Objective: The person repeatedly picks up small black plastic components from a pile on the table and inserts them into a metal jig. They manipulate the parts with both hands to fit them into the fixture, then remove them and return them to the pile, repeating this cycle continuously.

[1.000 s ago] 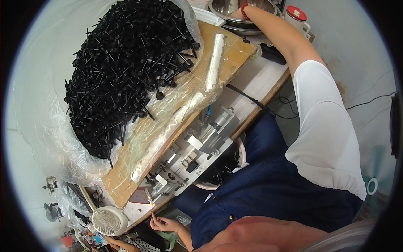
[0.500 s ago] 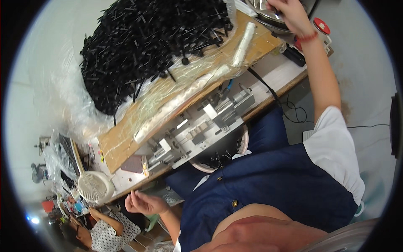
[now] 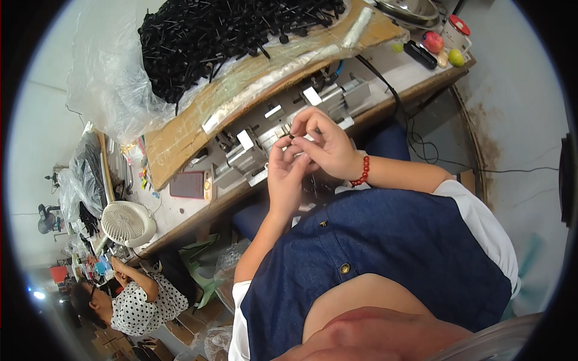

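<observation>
I hold the left hand (image 3: pixel 288 180) at the end of a steeply slanted left forearm (image 3: pixel 260 243), its thumb and fingers bent inward. My right hand (image 3: pixel 330 147) extends from a nearly level right forearm (image 3: pixel 406 173), index finger curled toward the thumb in a pinch. The fingertips of both hands lie close together.

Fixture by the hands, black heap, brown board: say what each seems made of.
Fixture: probably bare metal, satin grey, judging by its sheen and bright highlights.
Black heap: likely plastic, uniformly black with faint gloss; coated metal can't be ruled out.
Brown board: apparently cardboard, given its dull tan face.
</observation>
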Action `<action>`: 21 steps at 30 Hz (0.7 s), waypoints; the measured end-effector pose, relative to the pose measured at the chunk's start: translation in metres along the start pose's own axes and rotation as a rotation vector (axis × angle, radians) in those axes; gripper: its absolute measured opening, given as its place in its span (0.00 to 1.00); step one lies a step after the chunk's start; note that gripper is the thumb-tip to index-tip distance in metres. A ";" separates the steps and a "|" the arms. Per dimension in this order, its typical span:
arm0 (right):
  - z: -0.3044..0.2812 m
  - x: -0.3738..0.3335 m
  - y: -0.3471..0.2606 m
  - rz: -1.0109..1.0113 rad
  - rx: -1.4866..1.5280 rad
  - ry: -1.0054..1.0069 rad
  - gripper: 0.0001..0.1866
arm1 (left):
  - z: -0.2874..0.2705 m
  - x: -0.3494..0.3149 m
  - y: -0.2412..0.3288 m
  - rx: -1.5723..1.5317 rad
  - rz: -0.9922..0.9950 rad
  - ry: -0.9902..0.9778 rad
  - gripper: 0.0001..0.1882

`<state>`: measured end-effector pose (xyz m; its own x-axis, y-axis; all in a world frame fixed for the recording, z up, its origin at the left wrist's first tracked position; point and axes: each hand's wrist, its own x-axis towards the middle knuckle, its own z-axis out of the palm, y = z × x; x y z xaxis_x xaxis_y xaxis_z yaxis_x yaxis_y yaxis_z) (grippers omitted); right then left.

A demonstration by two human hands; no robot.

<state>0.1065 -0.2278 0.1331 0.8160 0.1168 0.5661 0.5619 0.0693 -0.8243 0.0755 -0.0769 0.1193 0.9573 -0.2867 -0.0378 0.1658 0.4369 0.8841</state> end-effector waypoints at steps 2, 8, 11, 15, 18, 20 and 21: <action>0.004 -0.007 -0.002 0.086 -0.066 -0.097 0.18 | -0.010 -0.012 0.000 0.022 -0.022 0.023 0.19; 0.005 -0.013 -0.014 0.046 0.000 -0.153 0.14 | -0.024 -0.037 0.004 -0.068 -0.148 0.072 0.14; 0.007 -0.011 -0.009 0.041 0.118 -0.065 0.14 | -0.023 -0.048 0.001 -0.150 -0.190 0.083 0.09; -0.003 -0.008 -0.015 0.202 0.007 -0.201 0.15 | -0.026 -0.056 -0.003 -0.157 -0.199 0.093 0.07; -0.007 -0.011 -0.017 0.430 0.258 -0.253 0.14 | -0.022 -0.056 -0.003 -0.105 -0.182 0.102 0.07; -0.001 -0.016 -0.019 0.535 0.423 -0.143 0.15 | -0.021 -0.053 -0.002 -0.069 -0.189 0.095 0.08; -0.001 -0.019 -0.014 0.509 0.479 -0.087 0.16 | -0.020 -0.053 -0.002 -0.071 -0.190 0.094 0.08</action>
<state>0.0832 -0.2316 0.1341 0.9365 0.3284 0.1229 -0.0246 0.4113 -0.9112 0.0292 -0.0453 0.1098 0.9247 -0.2901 -0.2464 0.3579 0.4426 0.8222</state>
